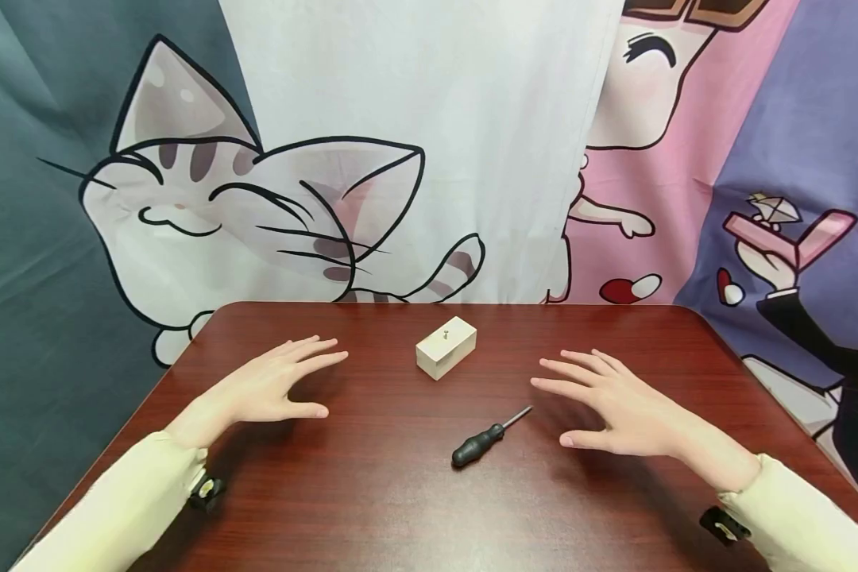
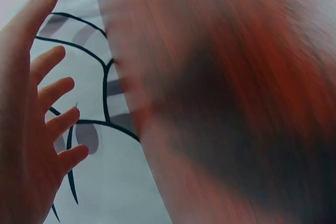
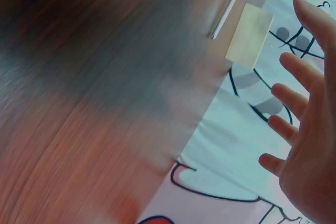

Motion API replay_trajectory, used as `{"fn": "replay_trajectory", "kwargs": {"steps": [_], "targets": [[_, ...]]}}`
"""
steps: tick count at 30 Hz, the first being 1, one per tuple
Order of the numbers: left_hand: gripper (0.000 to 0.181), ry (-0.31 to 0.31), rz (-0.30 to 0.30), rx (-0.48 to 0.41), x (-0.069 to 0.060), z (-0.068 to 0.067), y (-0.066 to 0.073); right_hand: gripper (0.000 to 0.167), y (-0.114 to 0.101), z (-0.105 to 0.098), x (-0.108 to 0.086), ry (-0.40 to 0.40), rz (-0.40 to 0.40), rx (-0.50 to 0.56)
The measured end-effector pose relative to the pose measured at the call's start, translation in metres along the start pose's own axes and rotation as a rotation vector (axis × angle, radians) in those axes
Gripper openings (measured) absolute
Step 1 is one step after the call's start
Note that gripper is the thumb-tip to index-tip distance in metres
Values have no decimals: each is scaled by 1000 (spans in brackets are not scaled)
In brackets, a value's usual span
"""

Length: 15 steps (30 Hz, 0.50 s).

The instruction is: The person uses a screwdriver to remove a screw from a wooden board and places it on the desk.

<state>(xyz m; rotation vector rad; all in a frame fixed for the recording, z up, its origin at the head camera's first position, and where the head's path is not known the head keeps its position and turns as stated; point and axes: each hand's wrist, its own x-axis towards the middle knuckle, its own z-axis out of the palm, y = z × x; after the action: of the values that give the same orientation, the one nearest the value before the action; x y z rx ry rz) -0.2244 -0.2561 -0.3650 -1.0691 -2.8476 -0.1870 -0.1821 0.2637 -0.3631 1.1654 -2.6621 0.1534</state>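
Head view. Right hand [image 1: 618, 405]: fingers spread and extended, thumb apart, nothing held. Left hand [image 1: 275, 388]: same posture, also bare of any object. Both are over the brown table [image 1: 329, 508], with shadows beneath. Screwdriver [image 1: 477, 446] lies flat between them, to the left of the right hand and slightly nearer the wearer than its fingertips. Long axis runs oblique: black handle near and left, metal shaft pointing away and right, tip toward the right fingers. Right hand is the nearer one; left hand well apart. Pale box [image 1: 446, 357] sits beyond the screwdriver, roughly midway between the hands, its long side slanting the same way. A small metal piece [image 1: 446, 334] stands on its top. Patterned cloth [image 1: 429, 95] behind the table.

Count: hands 2, screwdriver 1, box 1, metal piece 1, table 1, black wrist devices [image 1: 206, 491] 2.

Left wrist view. Left fingers extended and separated, touching nothing. A corner of the box shows at the top edge; screwdriver out of frame.

Right wrist view. Right fingers spread, no contact. Box and screwdriver shaft both visible, apart from each other; handle cut off by the top edge.
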Motion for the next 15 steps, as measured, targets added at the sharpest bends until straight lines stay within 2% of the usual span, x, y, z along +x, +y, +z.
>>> {"fn": "replay_trajectory", "kwargs": {"steps": [8,15], "targets": [[78,13,25,-34,30,6,7,72,-9,8,20,-1,-34,36],[77,9,9,-84,47,12,14,73,-15,12,35,17,-86,58]]}}
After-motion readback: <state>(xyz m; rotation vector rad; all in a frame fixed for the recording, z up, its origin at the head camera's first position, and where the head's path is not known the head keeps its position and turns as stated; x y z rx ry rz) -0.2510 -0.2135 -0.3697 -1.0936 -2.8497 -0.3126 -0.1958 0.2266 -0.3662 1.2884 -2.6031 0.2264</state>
